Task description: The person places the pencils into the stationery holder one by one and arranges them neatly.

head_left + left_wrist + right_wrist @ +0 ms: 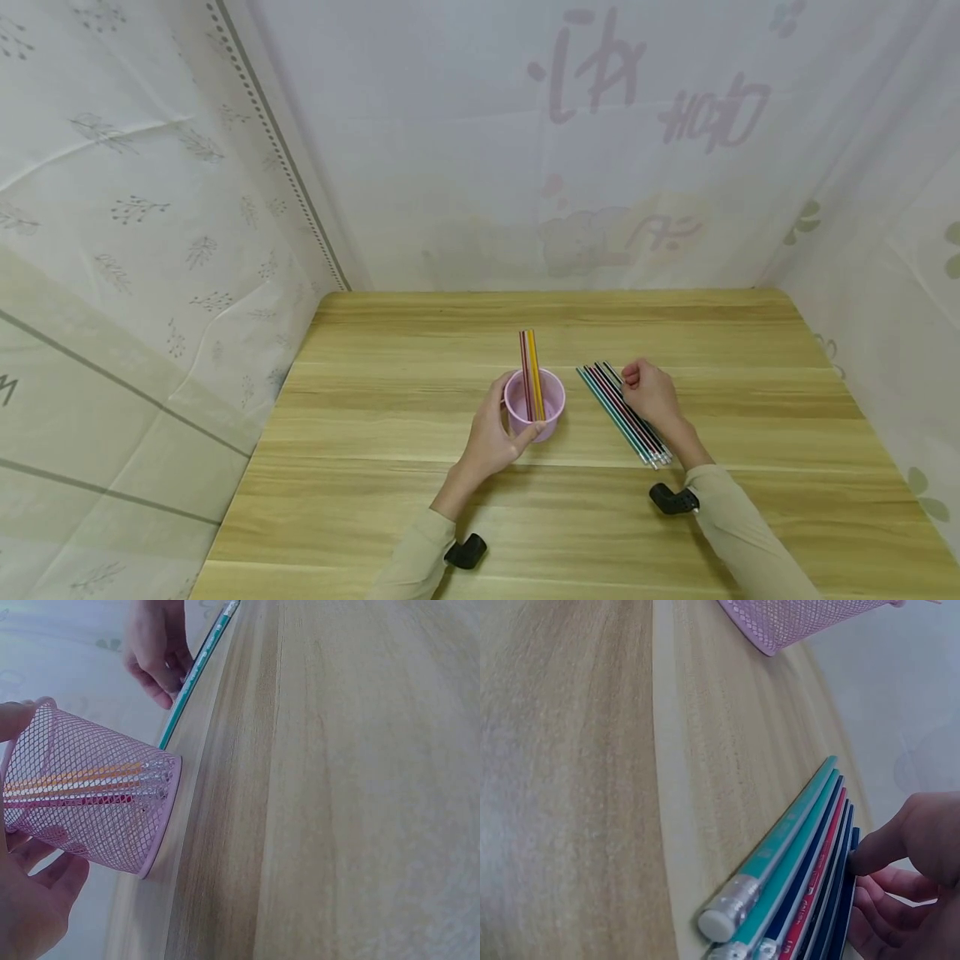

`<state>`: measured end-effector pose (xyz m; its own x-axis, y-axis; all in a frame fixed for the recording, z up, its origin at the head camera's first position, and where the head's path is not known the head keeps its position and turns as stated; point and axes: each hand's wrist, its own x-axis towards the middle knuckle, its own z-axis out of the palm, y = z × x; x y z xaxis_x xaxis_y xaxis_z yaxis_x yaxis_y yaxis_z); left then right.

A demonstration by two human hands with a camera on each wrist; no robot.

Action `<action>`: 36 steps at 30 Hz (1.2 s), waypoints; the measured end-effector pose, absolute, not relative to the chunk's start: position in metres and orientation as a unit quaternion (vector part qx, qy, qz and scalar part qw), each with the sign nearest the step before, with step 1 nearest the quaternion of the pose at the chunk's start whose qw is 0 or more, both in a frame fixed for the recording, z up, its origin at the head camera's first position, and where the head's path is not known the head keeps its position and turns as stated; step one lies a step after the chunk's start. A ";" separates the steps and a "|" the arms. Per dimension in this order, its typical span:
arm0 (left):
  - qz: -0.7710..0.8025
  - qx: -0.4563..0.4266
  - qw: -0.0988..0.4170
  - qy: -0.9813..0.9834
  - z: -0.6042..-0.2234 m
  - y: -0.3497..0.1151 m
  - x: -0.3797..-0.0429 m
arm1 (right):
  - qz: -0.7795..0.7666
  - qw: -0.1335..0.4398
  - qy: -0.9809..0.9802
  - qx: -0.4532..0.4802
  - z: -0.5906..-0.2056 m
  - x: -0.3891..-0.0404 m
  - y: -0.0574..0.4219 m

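My left hand [491, 437] grips a pink mesh pencil cup [553, 398] around its side, with the thumb at the near rim. The cup stands upright on the table. Inside it, several pencils [531, 358], yellow and dark red, lean toward the back. To the right, a bundle of pencils [618, 417] in green, red and dark colours lies slanted, white erasers toward me. Its outermost dark pencil [844, 911] is pinched near the far end by my right hand [651, 393], whose other fingers are curled. In the left wrist view, a green pencil [196, 671] partly hides those fingertips.
The wooden table [390, 350] meets a pale printed curtain [450, 167] at its back edge. More patterned cloth [150, 208] hangs on the left side. Each wrist carries a black camera mount [467, 552].
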<state>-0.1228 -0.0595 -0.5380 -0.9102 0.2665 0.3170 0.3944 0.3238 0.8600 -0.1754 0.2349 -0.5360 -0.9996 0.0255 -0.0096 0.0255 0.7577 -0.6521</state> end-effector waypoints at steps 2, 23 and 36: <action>-0.543 -0.204 0.061 -0.812 -0.538 -0.060 -0.123 | -0.342 0.005 0.939 0.015 -0.535 -0.176 0.235; -0.548 -0.209 0.066 -0.807 -0.540 -0.060 -0.124 | -0.355 0.020 0.934 -0.032 -0.513 -0.177 0.235; -0.544 -0.205 0.062 -0.811 -0.541 -0.060 -0.124 | -0.387 -0.017 0.921 -0.043 -0.479 -0.171 0.222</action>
<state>-0.1240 -0.0596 -0.5410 -0.9087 0.2649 0.3226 0.3989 0.3235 0.8580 -0.1712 0.2225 -0.4790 -0.9957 -0.0658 0.0646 -0.0922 0.6965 -0.7116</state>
